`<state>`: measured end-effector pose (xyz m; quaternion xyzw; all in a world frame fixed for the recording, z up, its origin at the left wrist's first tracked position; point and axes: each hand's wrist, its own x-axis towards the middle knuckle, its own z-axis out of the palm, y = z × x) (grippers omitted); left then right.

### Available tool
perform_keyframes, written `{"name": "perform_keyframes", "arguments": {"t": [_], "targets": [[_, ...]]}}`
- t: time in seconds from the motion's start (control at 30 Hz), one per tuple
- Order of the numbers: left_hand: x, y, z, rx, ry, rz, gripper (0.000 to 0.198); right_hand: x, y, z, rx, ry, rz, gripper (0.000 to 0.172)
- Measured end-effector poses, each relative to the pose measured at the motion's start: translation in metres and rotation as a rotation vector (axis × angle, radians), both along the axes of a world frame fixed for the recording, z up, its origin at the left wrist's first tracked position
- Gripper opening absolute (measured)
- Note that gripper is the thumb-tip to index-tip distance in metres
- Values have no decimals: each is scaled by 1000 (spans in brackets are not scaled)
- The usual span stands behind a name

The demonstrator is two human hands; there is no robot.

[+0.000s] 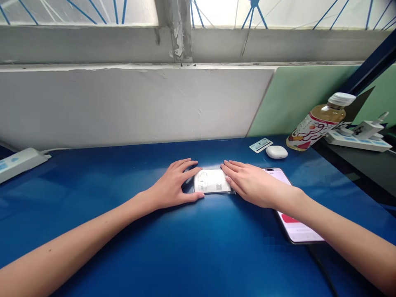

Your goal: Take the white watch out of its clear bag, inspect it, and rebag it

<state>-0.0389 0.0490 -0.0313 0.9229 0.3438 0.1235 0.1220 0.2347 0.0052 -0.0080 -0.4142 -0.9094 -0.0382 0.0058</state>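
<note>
A small flat white packet (pixel 212 181) in clear plastic wrap, with fine print and a square code, lies on the blue table (pixel 198 247). My left hand (pixel 176 183) is at its left end, fingers spread, with thumb and index finger touching the packet's corners. Over the right end rests my right hand (pixel 252 181), its fingers stretched out flat and covering that edge. Beneath my right wrist lies a phone (pixel 305 231) with a lit screen, partly hidden by the forearm.
A white earbud case (pixel 276 152) and a printed card (pixel 261 145) lie behind my right hand. At the back right stands a drink bottle (pixel 318 123) beside a power strip with a plugged-in charger (pixel 366 130). Another power strip (pixel 21 164) sits at the far left. A wall (pixel 123 107) borders the table's back.
</note>
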Motion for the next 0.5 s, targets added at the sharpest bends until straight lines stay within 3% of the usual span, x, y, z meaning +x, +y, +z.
{"name": "perform_keyframes", "arguments": {"t": [0.5], "targets": [[3, -1, 4, -33, -3, -31, 67, 9, 2, 4, -46, 21, 78, 46]]}}
